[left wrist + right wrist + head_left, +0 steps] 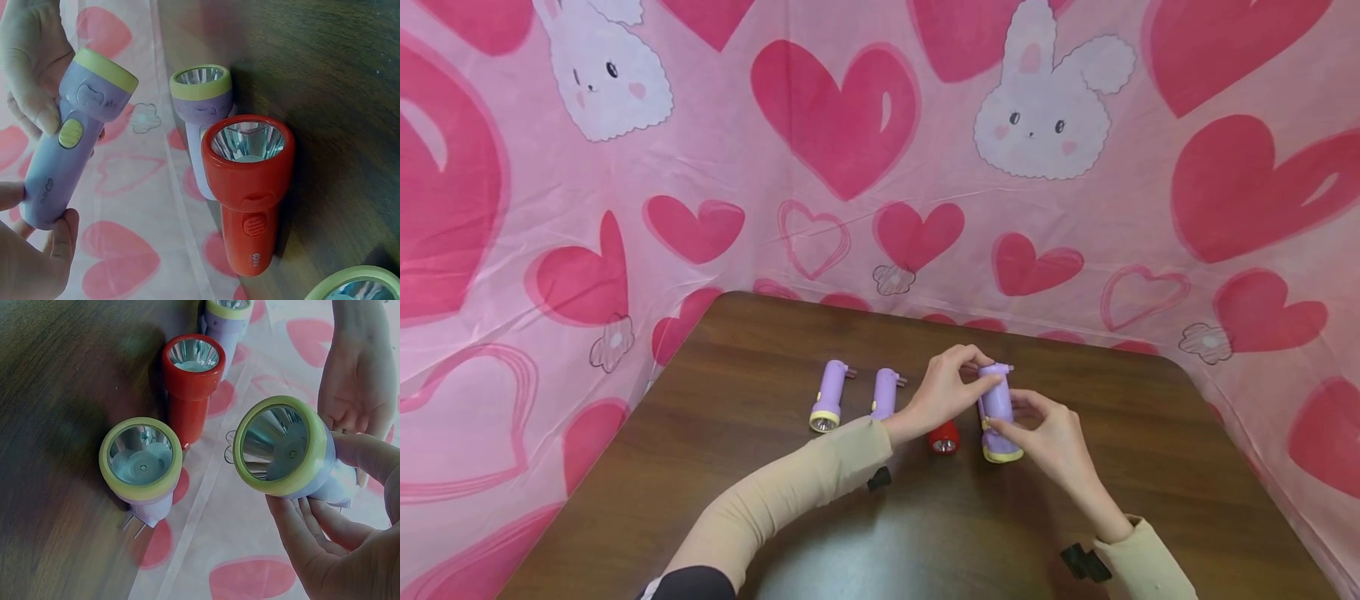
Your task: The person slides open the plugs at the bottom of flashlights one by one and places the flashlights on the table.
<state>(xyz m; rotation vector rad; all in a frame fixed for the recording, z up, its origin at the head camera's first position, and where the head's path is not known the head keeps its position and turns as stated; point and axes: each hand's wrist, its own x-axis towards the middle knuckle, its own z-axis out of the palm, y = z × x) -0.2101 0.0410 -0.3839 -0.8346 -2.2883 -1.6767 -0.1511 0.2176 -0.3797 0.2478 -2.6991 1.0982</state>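
A purple flashlight (997,408) with a yellow rim is held between both hands, its lens end pointing toward me. My left hand (943,387) pinches the tail end with fingers and thumb. Lower on the body, my right hand (1056,437) grips it, the thumb by the yellow switch (70,134). The lens (275,444) faces the right wrist camera. Just left of the held flashlight, a red flashlight (943,437) is on the table, partly covered by my left hand in the head view. Another purple flashlight (141,469) with two metal prongs stands beside the red one.
Two more purple flashlights, the leftmost (830,396) and its neighbour (883,392), are on the brown wooden table (737,358). My left sleeve (820,462) partly covers the neighbour. A pink cloth (820,242) with hearts and rabbits hangs around the table's back and sides.
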